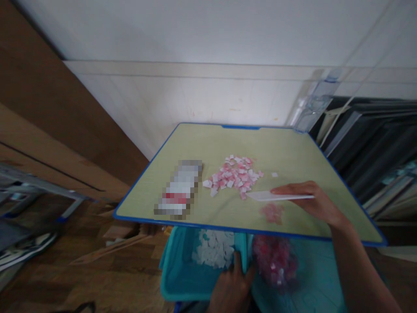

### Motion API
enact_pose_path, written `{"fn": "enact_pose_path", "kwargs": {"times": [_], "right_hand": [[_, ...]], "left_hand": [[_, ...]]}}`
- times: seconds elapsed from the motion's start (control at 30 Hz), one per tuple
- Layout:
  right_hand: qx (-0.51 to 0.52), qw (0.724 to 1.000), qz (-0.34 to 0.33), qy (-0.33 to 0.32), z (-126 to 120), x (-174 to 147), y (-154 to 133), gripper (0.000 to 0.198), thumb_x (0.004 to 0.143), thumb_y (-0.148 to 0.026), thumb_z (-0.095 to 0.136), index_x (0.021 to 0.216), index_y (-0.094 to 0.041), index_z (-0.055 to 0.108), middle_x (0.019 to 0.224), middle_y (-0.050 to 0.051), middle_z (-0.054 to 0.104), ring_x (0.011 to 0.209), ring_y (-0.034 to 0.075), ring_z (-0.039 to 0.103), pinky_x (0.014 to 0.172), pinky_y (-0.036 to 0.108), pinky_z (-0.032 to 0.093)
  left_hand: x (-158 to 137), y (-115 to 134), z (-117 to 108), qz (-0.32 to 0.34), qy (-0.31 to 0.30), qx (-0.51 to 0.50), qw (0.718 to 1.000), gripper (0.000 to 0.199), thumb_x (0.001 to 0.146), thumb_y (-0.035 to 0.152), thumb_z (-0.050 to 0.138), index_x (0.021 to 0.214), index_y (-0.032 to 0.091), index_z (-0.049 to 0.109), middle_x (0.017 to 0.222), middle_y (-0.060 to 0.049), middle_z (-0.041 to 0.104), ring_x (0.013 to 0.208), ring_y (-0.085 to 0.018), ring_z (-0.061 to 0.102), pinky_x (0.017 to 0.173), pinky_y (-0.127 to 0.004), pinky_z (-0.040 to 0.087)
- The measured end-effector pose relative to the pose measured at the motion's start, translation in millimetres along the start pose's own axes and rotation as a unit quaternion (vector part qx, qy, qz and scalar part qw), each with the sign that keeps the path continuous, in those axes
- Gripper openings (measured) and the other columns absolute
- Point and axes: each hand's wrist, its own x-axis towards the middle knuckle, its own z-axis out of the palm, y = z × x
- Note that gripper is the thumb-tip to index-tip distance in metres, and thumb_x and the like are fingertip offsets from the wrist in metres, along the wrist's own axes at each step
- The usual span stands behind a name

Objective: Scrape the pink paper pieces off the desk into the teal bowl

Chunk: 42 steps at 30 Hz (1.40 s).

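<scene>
Holding: the right hand (306, 195) grasps a white tool (260, 196), its tip just beside the pile.
Pile: pink and white squares (233, 174) near the middle of the table (202, 141).
Front-left corner: a blurred flat thing (179, 189) lies towards it.
Left hand (233, 284): at the tub's right rim; whether it grips, cannot tell.
Tub (182, 284): below the front edge, holding white pieces (215, 248).

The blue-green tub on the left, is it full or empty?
Neither, it's partly filled: white pieces lie toward the far end of the tub, and its bare bottom shows at the near end.
</scene>
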Motion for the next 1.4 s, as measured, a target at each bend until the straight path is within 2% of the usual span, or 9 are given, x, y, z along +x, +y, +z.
{"fn": "enact_pose_path", "kwargs": {"times": [0.13,0.3,0.5,0.73,0.87,1.0,1.17,1.3,1.4], "right_hand": [[-0.002,0.999,0.013,-0.03,-1.2,-3.6,3.8,0.036,0.085,-0.044,0.045,0.099,-0.021,0.07,0.099,0.009,0.07,0.09,0.024,0.066,0.077,0.033,0.053],[-0.018,0.999,0.015,-0.026,-17.7,-14.6,-4.4,0.031,0.082,-0.048,0.046,0.1,-0.035,0.068,0.097,0.001,0.071,0.087,0.022,0.067,0.074,0.03,0.054],[-0.012,1.0,0.014,-0.025,-7.7,2.7,-9.5,0.041,0.082,-0.051,0.045,0.097,-0.023,0.071,0.097,0.008,0.07,0.09,0.026,0.066,0.076,0.034,0.054],[-0.004,0.997,0.034,-0.063,-19.9,-11.7,2.0,0.034,0.081,-0.051,0.048,0.098,-0.032,0.07,0.095,0.003,0.071,0.087,0.025,0.067,0.074,0.032,0.055],[-0.001,0.997,0.052,-0.052,-30.2,-19.4,1.6,0.032,0.08,-0.048,0.052,0.094,-0.028,0.072,0.094,0.004,0.071,0.087,0.026,0.066,0.073,0.032,0.054],[0.003,0.999,0.036,-0.023,-21.8,-6.2,0.4,0.04,0.08,-0.051,0.049,0.096,-0.022,0.071,0.096,0.008,0.071,0.088,0.026,0.066,0.074,0.034,0.054],[0.015,0.998,0.041,-0.055,-8.0,6.2,7.8,0.041,0.081,-0.049,0.048,0.097,-0.018,0.071,0.096,0.01,0.071,0.087,0.026,0.066,0.075,0.034,0.053],[0.044,0.993,0.026,-0.105,-13.0,0.4,7.4,0.048,0.079,-0.055,0.047,0.098,-0.019,0.071,0.093,0.008,0.071,0.087,0.026,0.066,0.078,0.035,0.051],[0.033,0.994,0.026,-0.099,-18.8,-2.0,3.0,0.044,0.08,-0.053,0.047,0.098,-0.021,0.071,0.095,0.008,0.071,0.089,0.025,0.066,0.079,0.035,0.051]], "left_hand": [[-0.8,0.2,-1.2,0.0,-0.003,-0.002,1.0,0.053,0.081,0.012,0.041,0.131,0.03,0.035,0.134,-0.023,0.032,0.088,-0.027,0.061,0.069,-0.039,0.05],[-1.4,-0.2,3.9,-0.002,0.011,-0.012,1.0,0.057,0.08,0.01,0.042,0.132,0.03,0.032,0.135,-0.022,0.03,0.088,-0.027,0.06,0.069,-0.039,0.05],[-1.5,-0.4,5.4,0.001,0.025,-0.011,1.0,0.056,0.081,0.011,0.041,0.133,0.03,0.032,0.135,-0.022,0.032,0.089,-0.026,0.06,0.071,-0.039,0.049],[-2.9,0.7,6.3,-0.003,0.037,-0.025,0.999,0.055,0.079,0.011,0.043,0.13,0.031,0.036,0.133,-0.021,0.034,0.087,-0.027,0.061,0.069,-0.039,0.049],[-2.7,-0.1,5.9,0.002,0.032,-0.03,0.999,0.059,0.078,0.009,0.043,0.133,0.031,0.032,0.135,-0.022,0.03,0.088,-0.027,0.06,0.07,-0.04,0.049],[-2.7,-1.0,5.6,0.004,0.026,-0.031,0.999,0.057,0.08,0.011,0.043,0.133,0.03,0.032,0.135,-0.021,0.03,0.089,-0.026,0.06,0.071,-0.039,0.049],[-3.0,-0.7,6.7,0.001,0.037,-0.034,0.999,0.054,0.081,0.013,0.042,0.131,0.032,0.034,0.135,-0.02,0.03,0.09,-0.027,0.059,0.071,-0.04,0.049],[-2.6,-0.1,4.4,-0.005,0.022,-0.033,0.999,0.056,0.079,0.012,0.043,0.132,0.03,0.034,0.137,-0.02,0.028,0.092,-0.027,0.058,0.072,-0.04,0.048],[-2.8,0.1,1.7,-0.005,0.004,-0.031,1.0,0.056,0.08,0.01,0.041,0.132,0.029,0.034,0.137,-0.021,0.027,0.092,-0.027,0.058,0.073,-0.04,0.048]]}}
